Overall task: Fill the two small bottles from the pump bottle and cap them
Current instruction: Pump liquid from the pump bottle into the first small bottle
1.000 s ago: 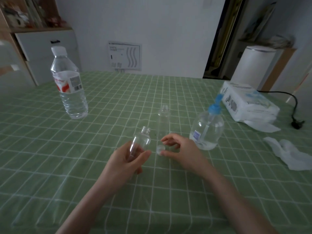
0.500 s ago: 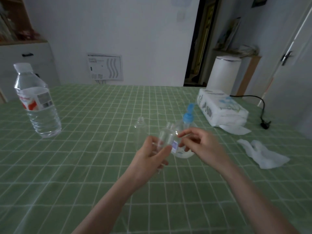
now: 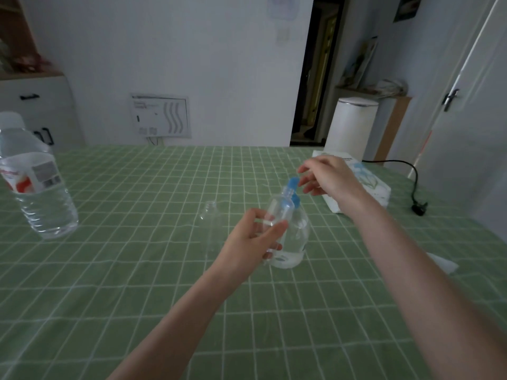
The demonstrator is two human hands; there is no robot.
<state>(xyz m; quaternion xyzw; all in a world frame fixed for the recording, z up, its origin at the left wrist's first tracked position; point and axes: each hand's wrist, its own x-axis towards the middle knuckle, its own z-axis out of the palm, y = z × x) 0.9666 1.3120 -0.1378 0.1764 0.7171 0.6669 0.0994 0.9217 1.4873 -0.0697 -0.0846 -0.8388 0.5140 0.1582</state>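
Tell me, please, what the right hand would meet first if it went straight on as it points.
Most likely the blue pump head of the pump bottle, just left of the right hand. The small bottle in the left hand is close by, so depth leaves some doubt.

Pump bottle [image 3: 300, 231] half hidden behind the small bottle [image 3: 281, 212] in the left hand [image 3: 247, 242]. Right hand [image 3: 332, 178], fingertips [image 3: 303, 169] blurred, covers part of the tissue pack [image 3: 375, 187]. Well left of the left hand, water bottle [image 3: 41, 193] clipped by the edge.
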